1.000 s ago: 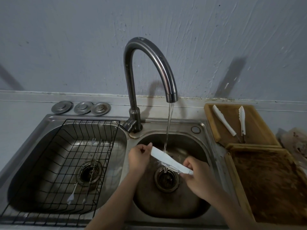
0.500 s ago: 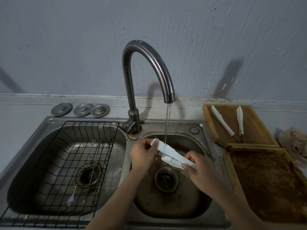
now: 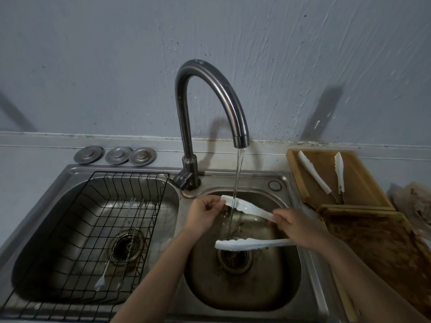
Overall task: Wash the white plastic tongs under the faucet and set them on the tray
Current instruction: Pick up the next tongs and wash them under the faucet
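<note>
White plastic tongs (image 3: 250,209) hang spread open over the right sink basin (image 3: 286,285). My left hand (image 3: 203,212) pinches the tip of the upper arm. My right hand (image 3: 299,226) grips the hinge end. Water falls from the curved faucet (image 3: 210,89) onto the upper arm near my left hand. The lower arm (image 3: 251,244) points left above the drain. A wooden tray (image 3: 363,180) at the right rear holds another pair of white tongs (image 3: 313,172).
The left basin holds a black wire rack (image 3: 77,229) with thin metal utensils (image 3: 126,241) in it. Three metal sink stoppers (image 3: 116,155) lie behind it. A stained wooden board (image 3: 382,250) sits on the right counter, in front of the tray.
The tongs have opened wide: the lower arm has swung down toward the drain while the upper arm stays under the stream. My left hand shifted to its tip.
</note>
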The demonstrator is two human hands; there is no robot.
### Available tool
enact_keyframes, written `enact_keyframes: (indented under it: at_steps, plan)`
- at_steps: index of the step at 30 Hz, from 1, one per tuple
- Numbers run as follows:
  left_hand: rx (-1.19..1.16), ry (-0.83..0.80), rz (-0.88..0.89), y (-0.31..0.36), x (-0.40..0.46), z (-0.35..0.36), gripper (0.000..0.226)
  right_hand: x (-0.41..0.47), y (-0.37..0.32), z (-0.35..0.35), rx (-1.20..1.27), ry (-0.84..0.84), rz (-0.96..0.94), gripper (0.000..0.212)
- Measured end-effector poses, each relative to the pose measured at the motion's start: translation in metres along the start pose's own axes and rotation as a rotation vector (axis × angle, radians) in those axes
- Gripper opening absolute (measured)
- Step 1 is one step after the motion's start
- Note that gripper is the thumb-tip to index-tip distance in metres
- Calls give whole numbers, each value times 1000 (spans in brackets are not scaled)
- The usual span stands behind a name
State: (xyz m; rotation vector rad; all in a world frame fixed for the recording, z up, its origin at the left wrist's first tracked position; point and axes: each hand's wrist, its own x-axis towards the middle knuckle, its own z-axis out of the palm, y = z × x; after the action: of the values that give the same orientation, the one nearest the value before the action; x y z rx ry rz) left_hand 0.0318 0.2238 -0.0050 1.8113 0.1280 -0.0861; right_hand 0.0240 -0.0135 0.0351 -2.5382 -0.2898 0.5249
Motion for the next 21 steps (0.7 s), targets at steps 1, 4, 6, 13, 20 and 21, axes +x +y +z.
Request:
enact_keyframes:
  at_steps: [1,4,6,13,20,21]
  plan:
    - [-15,10,0,-2,0,3,15,1,1,1,53,-75,27,31]
    - [18,51,-16,-6,0,9,11,1,1,6,191,-269,86,37]
    - [44,92,-60,-10,-1,11,7,-6,-2,8,334,-305,124,39]
    - [-73,111,-254,-19,-4,19,8,-25,-5,23,283,-84,20,16]
    - [-580,-142,-514,-6,-8,30,23,-23,19,26,118,145,200,17]
    - [-543,-129,-508,-7,-8,32,23,-24,21,25,89,152,198,13]
